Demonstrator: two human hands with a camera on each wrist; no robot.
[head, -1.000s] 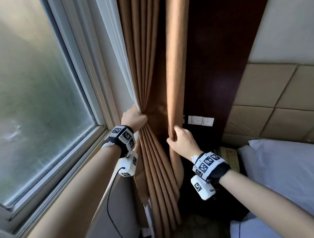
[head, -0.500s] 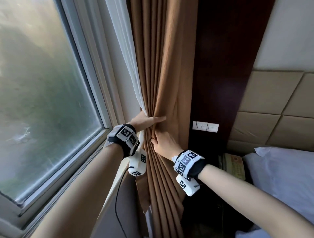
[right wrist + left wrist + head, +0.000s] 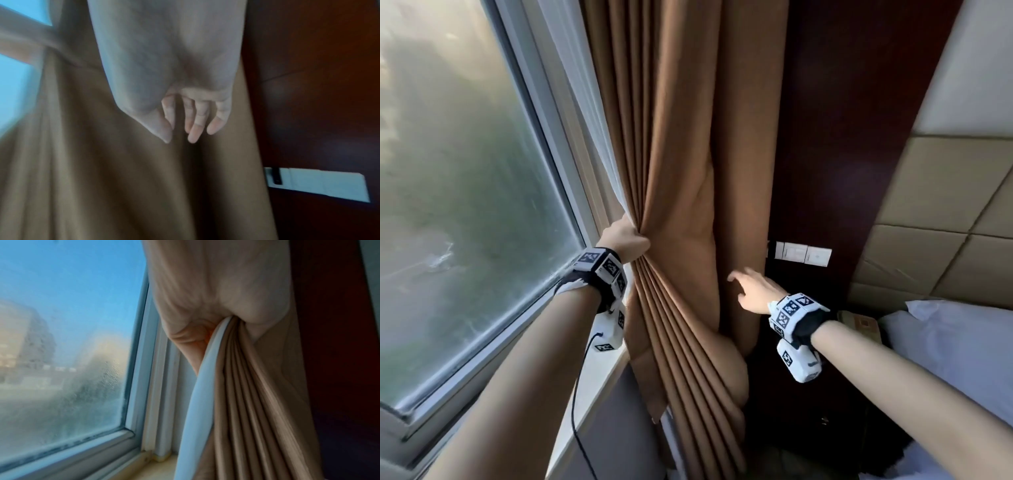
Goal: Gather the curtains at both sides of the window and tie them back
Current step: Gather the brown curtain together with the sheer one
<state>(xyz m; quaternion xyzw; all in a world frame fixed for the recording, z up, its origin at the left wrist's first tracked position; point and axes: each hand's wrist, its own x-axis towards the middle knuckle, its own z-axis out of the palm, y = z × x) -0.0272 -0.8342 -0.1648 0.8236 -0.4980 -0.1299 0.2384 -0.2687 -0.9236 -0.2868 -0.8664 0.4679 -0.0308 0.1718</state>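
Left hand bunching the brown curtain beside the window frame

The left hand (image 3: pixel 626 239) is gripping the brown curtain (image 3: pixel 681 164) and the white sheer curtain (image 3: pixel 599 137) together, fingers curled round the pleats, which are fanning downward from the fist toward the sill (image 3: pixel 599 380). The right hand (image 3: pixel 755 291) is hovering just right of the bunch, fingers loosely spread and holding nothing, in front of the curtain's outer fold near the wall switch plate (image 3: pixel 799 253).
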